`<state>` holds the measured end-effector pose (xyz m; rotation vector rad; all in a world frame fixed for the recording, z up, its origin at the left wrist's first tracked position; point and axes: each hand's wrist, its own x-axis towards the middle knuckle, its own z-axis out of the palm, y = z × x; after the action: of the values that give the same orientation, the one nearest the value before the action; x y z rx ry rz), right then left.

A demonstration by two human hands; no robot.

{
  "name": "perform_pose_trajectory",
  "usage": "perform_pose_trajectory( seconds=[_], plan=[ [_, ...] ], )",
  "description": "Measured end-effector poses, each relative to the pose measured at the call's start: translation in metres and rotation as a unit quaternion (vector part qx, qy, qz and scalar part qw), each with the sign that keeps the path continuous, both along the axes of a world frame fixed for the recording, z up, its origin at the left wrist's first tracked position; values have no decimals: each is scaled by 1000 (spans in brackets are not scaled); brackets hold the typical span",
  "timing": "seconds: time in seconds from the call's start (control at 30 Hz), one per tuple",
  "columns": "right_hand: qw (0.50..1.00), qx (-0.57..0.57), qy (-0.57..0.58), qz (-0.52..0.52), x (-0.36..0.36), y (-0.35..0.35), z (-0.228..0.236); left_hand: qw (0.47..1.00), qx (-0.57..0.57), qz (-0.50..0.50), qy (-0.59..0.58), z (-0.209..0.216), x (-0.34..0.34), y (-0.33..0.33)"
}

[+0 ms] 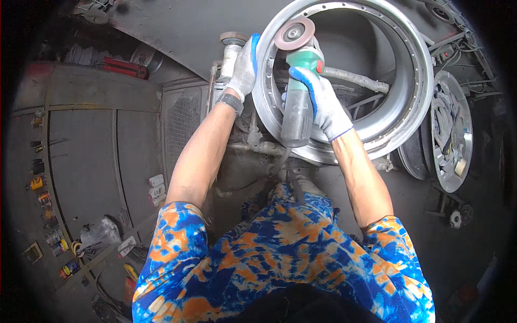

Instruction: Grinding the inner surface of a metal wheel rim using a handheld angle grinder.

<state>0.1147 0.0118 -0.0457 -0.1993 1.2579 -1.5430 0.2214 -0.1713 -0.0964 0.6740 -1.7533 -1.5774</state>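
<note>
A large silver wheel rim (424, 81), a ring with small holes around its edge, stands tilted in front of me. My left hand (245, 67), in a white glove with blue coating, holds the rim's left outer side. Its thumb is hidden. My right hand (325, 105), gloved the same way, is wrapped around the body of a green and grey angle grinder (298, 113). The grinder's brown abrasive disc (294, 33) faces up near the rim's upper left edge. Whether the disc touches the metal or spins, I cannot tell.
Behind my left hand stands a machine part with a round top (232, 39). A pale bar (358, 79) shows through the rim. To the right, a round metal dish (452, 134) holds grey cloth-like pieces. Dark panels (81, 151) and small cans (36, 183) line the left side.
</note>
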Motion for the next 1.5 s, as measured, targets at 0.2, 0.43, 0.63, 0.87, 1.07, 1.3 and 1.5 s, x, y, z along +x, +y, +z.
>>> perform_pose_trajectory(
  seconds=[0.2, 0.43, 0.63, 0.87, 1.07, 1.3, 1.5],
  plan=[
    [982, 22, 161, 100, 12, 25, -8, 999, 40, -29, 18, -12, -1, -6],
    [991, 15, 117, 65, -1, 9, 8, 998, 29, -32, 35, -12, -3, -9],
    [992, -10, 123, 39, 11, 10, -10, 993, 83, -81, 2, 3, 0, -4],
    [900, 69, 361, 236, 14, 56, -16, 998, -3, -55, -34, 0, 5, -6],
    [961, 48, 249, 110, 5, 26, 3, 996, 54, -75, 12, 0, 0, -4],
    [953, 45, 271, 130, 12, 26, -15, 980, 184, -63, 43, -6, -1, -6],
    [877, 50, 390, 276, -3, 79, -46, 998, -26, -44, -36, -2, 3, -12]
  ],
)
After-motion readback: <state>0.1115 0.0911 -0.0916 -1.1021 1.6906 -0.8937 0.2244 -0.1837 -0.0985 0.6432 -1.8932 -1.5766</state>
